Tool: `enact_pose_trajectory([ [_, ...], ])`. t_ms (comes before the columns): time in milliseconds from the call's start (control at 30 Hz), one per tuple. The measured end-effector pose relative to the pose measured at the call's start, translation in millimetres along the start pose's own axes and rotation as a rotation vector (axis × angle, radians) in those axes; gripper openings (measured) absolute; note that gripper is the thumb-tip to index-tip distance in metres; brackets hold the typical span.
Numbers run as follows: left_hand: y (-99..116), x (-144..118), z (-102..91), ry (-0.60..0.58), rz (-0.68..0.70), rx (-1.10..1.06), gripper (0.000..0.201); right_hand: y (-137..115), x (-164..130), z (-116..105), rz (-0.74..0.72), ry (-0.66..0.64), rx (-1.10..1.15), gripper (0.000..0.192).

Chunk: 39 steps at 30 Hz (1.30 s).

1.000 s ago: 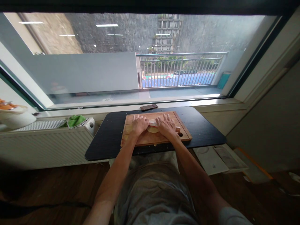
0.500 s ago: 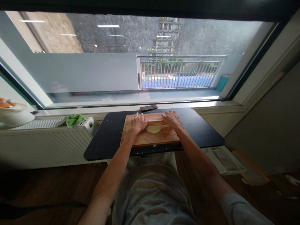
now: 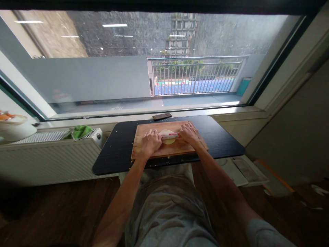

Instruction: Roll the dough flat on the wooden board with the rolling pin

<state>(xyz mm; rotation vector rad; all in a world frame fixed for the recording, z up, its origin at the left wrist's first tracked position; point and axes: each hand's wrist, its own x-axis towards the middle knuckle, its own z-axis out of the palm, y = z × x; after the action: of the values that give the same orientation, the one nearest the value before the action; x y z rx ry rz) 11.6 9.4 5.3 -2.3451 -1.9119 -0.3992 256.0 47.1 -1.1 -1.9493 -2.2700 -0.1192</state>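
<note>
A wooden cutting board (image 3: 144,131) lies on a small black table (image 3: 120,151) in front of a wide window. A pale round of dough (image 3: 166,132) rests on the board's middle. Across the dough lies a wooden rolling pin (image 3: 169,136) with a red band. My left hand (image 3: 150,142) presses on the pin's left end, fingers curled over it. My right hand (image 3: 189,133) presses on the right end. Both ends of the pin are hidden under my hands.
A dark phone (image 3: 162,116) lies at the table's far edge by the sill. To the left stands a white radiator (image 3: 48,157) with a green cloth (image 3: 81,132) on top and a white bowl (image 3: 16,129). Flat boards (image 3: 240,169) lie on the floor at right.
The pin rolled away to the board's far edge, then came back over the dough's middle. My hands moved with it and now curl more tightly on it.
</note>
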Motion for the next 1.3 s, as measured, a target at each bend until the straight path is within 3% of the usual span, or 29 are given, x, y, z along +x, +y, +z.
enact_pose_trajectory([
  [233, -8, 11, 9.9, 0.03, 0.051, -0.014, 0.056, 1, 1, 1, 0.019, 0.002, -0.011, 0.046],
  [500, -10, 43, 9.3, -0.053, 0.01, -0.012, 0.057, -4, 20, -10, 0.114, 0.018, 0.023, 0.041],
  [633, -9, 39, 6.0, -0.049, 0.033, -0.016, 0.049, -5, 18, -12, 0.096, 0.042, 0.009, 0.04],
  [933, -5, 2, 11.0, 0.043, 0.058, -0.036, 0.05, -1, -11, 1, -0.024, 0.053, -0.045, 0.041],
  [1133, -8, 19, 11.9, 0.045, 0.063, -0.039, 0.046, 4, 5, 9, -0.076, 0.1, -0.082, 0.035],
  [1300, -10, 38, 10.1, 0.014, 0.018, -0.042, 0.047, 4, 26, 10, 0.056, 0.131, -0.034, 0.037],
])
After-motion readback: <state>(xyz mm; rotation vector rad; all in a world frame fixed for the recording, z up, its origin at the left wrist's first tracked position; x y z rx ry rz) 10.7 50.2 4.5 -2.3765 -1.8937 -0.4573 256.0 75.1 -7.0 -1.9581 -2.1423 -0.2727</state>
